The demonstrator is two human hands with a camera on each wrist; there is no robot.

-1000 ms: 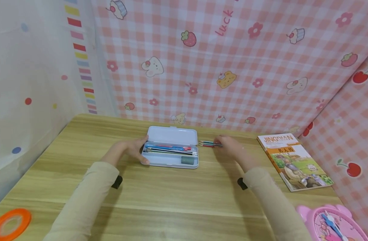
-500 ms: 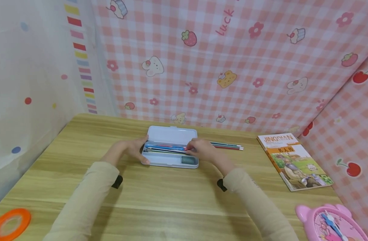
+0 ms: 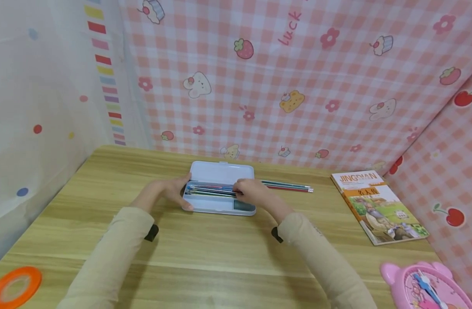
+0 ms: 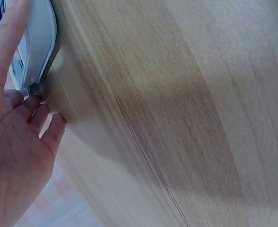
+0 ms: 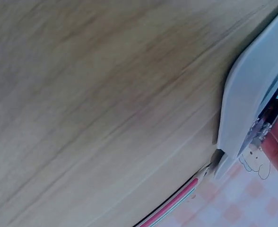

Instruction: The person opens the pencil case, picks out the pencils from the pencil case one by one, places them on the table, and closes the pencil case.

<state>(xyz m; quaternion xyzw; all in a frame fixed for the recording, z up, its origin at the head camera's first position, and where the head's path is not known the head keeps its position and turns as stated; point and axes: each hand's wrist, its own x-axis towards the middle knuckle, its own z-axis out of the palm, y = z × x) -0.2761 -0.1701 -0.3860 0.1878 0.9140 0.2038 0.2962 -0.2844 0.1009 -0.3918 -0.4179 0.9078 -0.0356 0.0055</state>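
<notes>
A white pencil case (image 3: 209, 205) lies open on the table, its lid (image 3: 220, 172) folded back toward the wall. Several pencils (image 3: 209, 191) lie lengthwise in its long compartment. My left hand (image 3: 169, 192) grips the case's left end, thumb at the front corner and fingers behind. My right hand (image 3: 253, 191) reaches over the right end and pinches a dark pencil (image 5: 273, 117) near its eraser tip, inside the case. Below that hand sits a dark green block (image 3: 243, 206) in the small compartment. Loose pencils (image 3: 290, 186) lie to the right of the case.
A paperback book (image 3: 379, 208) lies at the right. Near the front right corner is a pink clock (image 3: 409, 279); an orange tape roll (image 3: 31, 281) lies front left. Patterned cloth (image 3: 236, 94) hangs behind the wooden table (image 3: 213, 257).
My right hand has moved left from the loose pencils to the case's right end, now pinching a pencil there. My left hand has stayed on the case.
</notes>
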